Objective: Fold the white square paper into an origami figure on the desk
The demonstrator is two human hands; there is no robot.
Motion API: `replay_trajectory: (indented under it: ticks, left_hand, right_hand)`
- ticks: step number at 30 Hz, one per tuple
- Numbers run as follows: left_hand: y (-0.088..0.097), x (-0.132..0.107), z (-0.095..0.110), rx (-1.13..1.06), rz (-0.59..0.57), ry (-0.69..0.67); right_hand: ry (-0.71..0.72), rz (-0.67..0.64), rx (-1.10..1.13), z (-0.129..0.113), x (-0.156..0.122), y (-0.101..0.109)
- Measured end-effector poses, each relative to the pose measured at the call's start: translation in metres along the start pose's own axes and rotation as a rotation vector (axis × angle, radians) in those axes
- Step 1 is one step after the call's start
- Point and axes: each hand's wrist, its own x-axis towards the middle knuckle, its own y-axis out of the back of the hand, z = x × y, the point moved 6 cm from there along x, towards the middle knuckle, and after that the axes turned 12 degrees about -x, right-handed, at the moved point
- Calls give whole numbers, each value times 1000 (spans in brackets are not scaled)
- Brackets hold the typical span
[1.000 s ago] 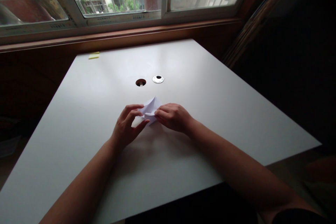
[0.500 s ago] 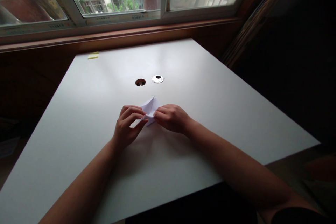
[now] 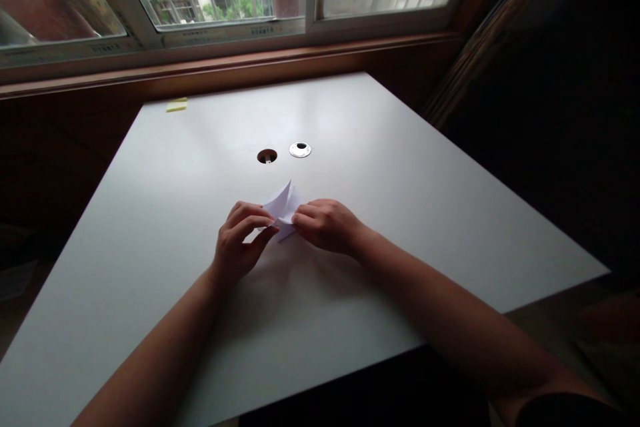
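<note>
Having drawn together, left fingers (image 3: 256, 219) pinch one folded paper (image 3: 281, 203), as do right fingers (image 3: 307, 216).

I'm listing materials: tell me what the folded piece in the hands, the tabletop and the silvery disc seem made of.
Folded piece: matte white paper, by its thin edges and crisp creases. Tabletop: smooth, pale, perhaps laminate, given its soft sheen. Silvery disc: shiny, metal or metal-look plastic; its bright glare leaves that open.

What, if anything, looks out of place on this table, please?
The round hole in the white table looks odd: it stands uncovered, while the pale disc beside it might be its cover.
</note>
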Motion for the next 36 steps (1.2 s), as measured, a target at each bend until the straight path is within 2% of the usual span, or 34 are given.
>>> replay_trajectory:
  ticks: [9,18,23,25,29,36]
  left_hand:
    - [-3,3,10,161,-9,-88]
    - [-1,1,9,76,-39,-69]
    - [1,1,4,-11,4,3]
    - [-2,2,3,-52,-23,11]
    - [-8,4,4,0,-117,-33]
    - [-6,3,2,13,-87,-71]
  right_hand:
    - [12,-19,-14,-2,4,-1]
    - [9,-28,-17,-1,3,0]
    - [20,-35,-7,-2,2,-1]
    - [21,-32,-8,-2,2,-1]
    - [30,-29,-10,-3,3,0]
    - [24,-28,-10,-2,3,0]
